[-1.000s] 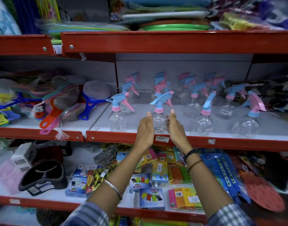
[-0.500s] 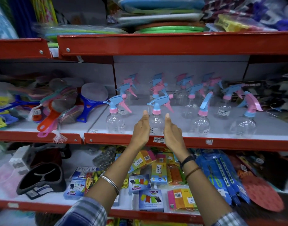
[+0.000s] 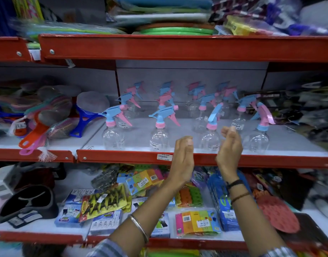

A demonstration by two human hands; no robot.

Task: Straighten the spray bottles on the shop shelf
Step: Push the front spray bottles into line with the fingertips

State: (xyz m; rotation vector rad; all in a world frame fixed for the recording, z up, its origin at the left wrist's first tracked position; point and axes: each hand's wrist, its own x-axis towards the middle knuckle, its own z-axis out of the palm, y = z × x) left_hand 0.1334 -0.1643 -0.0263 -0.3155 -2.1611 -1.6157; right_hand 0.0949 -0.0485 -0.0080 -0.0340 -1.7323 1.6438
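My left hand (image 3: 182, 160) and right hand (image 3: 229, 147) are raised in front of the red edge of the shelf (image 3: 205, 158), both empty, palms facing each other with a wide gap between them, the right one's fingers loosely curled. They frame the third spray bottle (image 3: 210, 135) of the front row, whose blue trigger head points up and away instead of sideways like its neighbours, so I judge that one is next. The two front bottles to its left, the first bottle (image 3: 113, 134) and the second bottle (image 3: 159, 135), stand upright with their nozzles turned the same way and look finished. The fourth bottle (image 3: 258, 137) at the right end has a pink trigger swung the opposite way and seems to need turning too. The back rows (image 3: 167, 93) are crowded and blurred; I cannot tell whether they line up. Nothing blocks my reach, though the bottles stand close and a careless nudge could tip a neighbour. To the left lie scrubbers and brushes (image 3: 48, 115); below the shelf sit coloured packets (image 3: 194, 223) and a dark tray (image 3: 28, 203).
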